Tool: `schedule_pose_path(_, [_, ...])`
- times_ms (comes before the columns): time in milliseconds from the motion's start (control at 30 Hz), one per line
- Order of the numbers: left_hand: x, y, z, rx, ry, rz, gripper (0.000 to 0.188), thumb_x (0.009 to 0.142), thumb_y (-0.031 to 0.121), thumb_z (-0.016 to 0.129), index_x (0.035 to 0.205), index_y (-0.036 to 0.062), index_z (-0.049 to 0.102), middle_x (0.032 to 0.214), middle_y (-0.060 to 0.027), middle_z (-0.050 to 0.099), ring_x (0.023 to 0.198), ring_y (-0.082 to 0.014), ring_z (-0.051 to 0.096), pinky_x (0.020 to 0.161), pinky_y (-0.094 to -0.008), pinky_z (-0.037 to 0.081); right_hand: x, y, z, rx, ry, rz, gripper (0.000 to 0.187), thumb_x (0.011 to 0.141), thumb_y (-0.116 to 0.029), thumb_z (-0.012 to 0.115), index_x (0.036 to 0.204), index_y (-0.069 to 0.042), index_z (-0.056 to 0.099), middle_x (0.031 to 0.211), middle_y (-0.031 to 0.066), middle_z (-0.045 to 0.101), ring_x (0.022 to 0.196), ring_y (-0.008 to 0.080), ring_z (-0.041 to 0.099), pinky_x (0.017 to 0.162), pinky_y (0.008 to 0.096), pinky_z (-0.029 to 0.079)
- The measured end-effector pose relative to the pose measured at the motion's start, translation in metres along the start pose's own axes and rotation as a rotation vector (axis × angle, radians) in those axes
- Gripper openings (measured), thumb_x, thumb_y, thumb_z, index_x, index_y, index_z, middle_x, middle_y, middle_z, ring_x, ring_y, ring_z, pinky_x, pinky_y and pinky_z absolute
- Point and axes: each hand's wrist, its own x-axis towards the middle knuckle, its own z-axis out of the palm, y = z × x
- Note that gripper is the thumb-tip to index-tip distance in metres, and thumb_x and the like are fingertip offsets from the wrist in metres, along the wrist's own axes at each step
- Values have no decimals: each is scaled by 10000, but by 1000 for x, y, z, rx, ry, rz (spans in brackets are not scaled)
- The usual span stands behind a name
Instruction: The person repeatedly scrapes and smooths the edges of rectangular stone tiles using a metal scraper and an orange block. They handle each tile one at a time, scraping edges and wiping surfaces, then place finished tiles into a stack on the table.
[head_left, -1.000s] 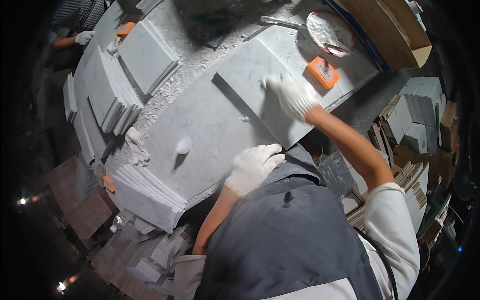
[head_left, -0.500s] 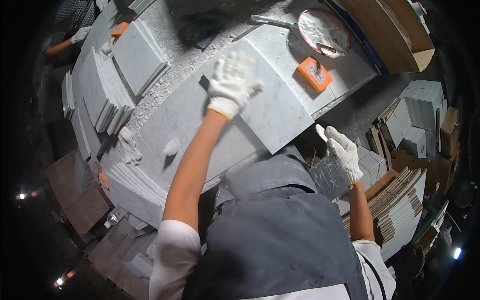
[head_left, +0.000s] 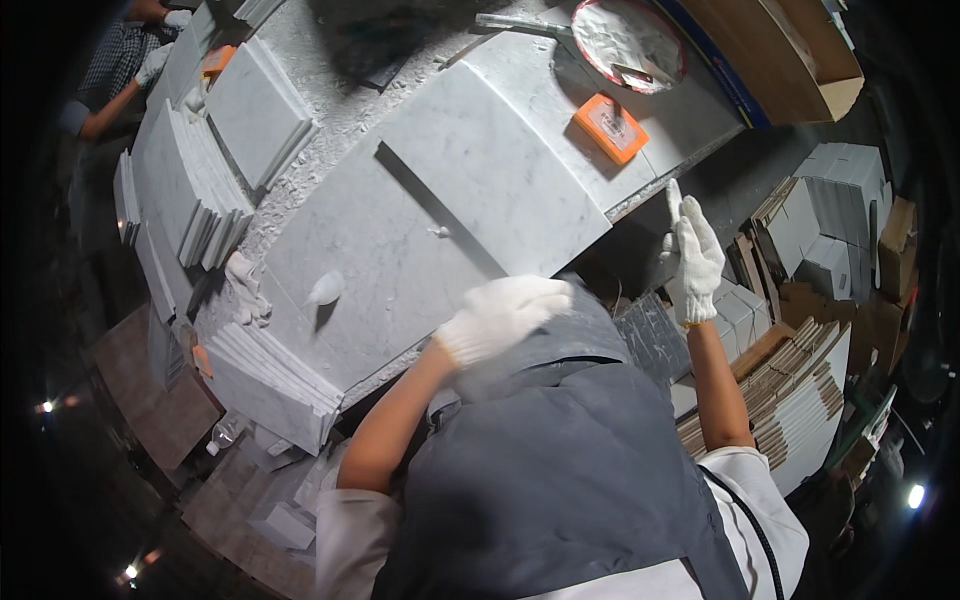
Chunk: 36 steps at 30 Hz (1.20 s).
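Note:
A grey-white marble tile (head_left: 490,170) lies at a slant on a larger pale slab (head_left: 350,230). My left hand (head_left: 510,318), in a white knit glove, is off the tile, in front of my grey apron (head_left: 560,470) near the tile's near corner. Its fingers are stretched out and slightly blurred, with nothing seen in them. To the right of the tile, my gloved right hand (head_left: 697,250) is raised past the table edge. Its fingers point up and hold nothing visible. An orange block (head_left: 610,128) rests beyond the tile.
A red-rimmed dish of white paste (head_left: 620,40) sits at the far right beside a cardboard box (head_left: 780,60). Stacked tiles (head_left: 190,180) stand at left, near a loose glove (head_left: 245,285). Boxes (head_left: 845,190) are piled at right. Another person's gloved hand (head_left: 152,65) shows far left.
My left hand has left the tile's surface and come back toward my apron. My right hand has moved slightly up and away. The tile has stayed on the slab.

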Motion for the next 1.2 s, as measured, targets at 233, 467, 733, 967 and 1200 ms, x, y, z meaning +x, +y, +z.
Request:
schedule_pose_path(233, [-32, -30, 9, 601, 159, 68, 221, 934, 194, 603, 1101, 94, 707, 1011, -104, 731, 957, -301, 696, 842, -411, 550, -24, -5, 32, -373, -321, -278, 294, 990, -28, 643, 1267, -87, 723, 986, 58, 642, 782, 125, 648, 710, 269, 549])
schedule_pose_path(467, [-21, -2, 24, 428, 278, -42, 281, 1010, 335, 587, 1087, 131, 764, 1076, -92, 755, 1023, -298, 700, 906, -386, 542, -29, -33, 137, -1144, -641, -432, 220, 1011, -196, 519, 1162, -272, 660, 1010, 114, 654, 889, 311, 694, 763, 405, 553])
schedule_pose_path(733, [-17, 15, 27, 501, 166, 47, 307, 1029, 365, 559, 1060, 118, 737, 1022, -116, 740, 993, -342, 683, 882, -455, 526, -20, -46, 147, -1282, -731, -761, 201, 1009, -183, 494, 1114, -233, 658, 1025, 135, 661, 814, 322, 710, 711, 421, 574])
schedule_pose_path(967, [-23, 12, 23, 442, 176, 8, 290, 1024, 351, 568, 1058, 115, 732, 969, -124, 729, 960, -337, 682, 869, -456, 524, -13, -59, 173, -1290, -614, -912, 182, 987, -164, 540, 1104, -202, 674, 1046, 147, 663, 850, 349, 729, 677, 479, 568])
schedule_pose_path(1200, [-32, 12, 27, 475, 229, 124, 268, 1018, 356, 576, 1084, 138, 718, 1014, -75, 729, 983, -299, 669, 877, -415, 523, -37, -56, 129, -1342, -780, -747, 302, 978, -107, 518, 1219, -254, 626, 1065, 151, 645, 940, 356, 714, 756, 487, 572])
